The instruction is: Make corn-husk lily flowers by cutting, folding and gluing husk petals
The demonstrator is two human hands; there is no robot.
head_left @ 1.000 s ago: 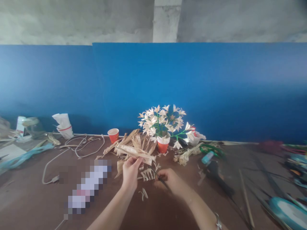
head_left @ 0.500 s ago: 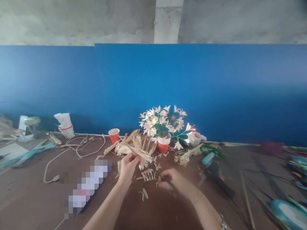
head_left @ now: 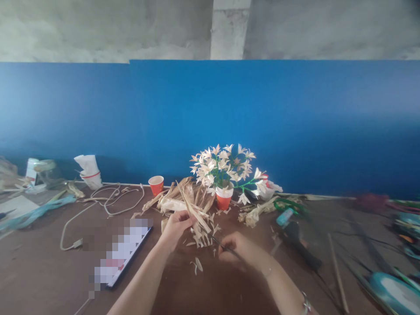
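Note:
My left hand (head_left: 177, 226) pinches a pale, dried corn husk strip (head_left: 199, 218) between thumb and fingers. The strip slants down to the right, its lower end close to the tip of a slim dark tool (head_left: 215, 240). Closed around that tool is my right hand (head_left: 234, 246); its exact kind is hard to make out. Beneath the strip lie small cut husk pieces (head_left: 201, 238), with a few slivers (head_left: 197, 265) nearer me. Behind my left hand is a heap of dry husks (head_left: 183, 192). White husk-like flowers (head_left: 223, 166) on green stems stand in a red-and-white cup (head_left: 223, 200).
Left of my forearm lies a blurred-out phone-like slab (head_left: 124, 253) beside a white cable (head_left: 68, 236). A red paper cup (head_left: 156, 186) stands at the back. On the right are a glue-gun-like tool (head_left: 298, 247), a stick (head_left: 337, 273) and a teal tape roll (head_left: 397, 291).
The husk strip has turned and now shows narrower, angled toward the dark tool's tip. My left hand has shifted slightly; my right hand stays almost in place.

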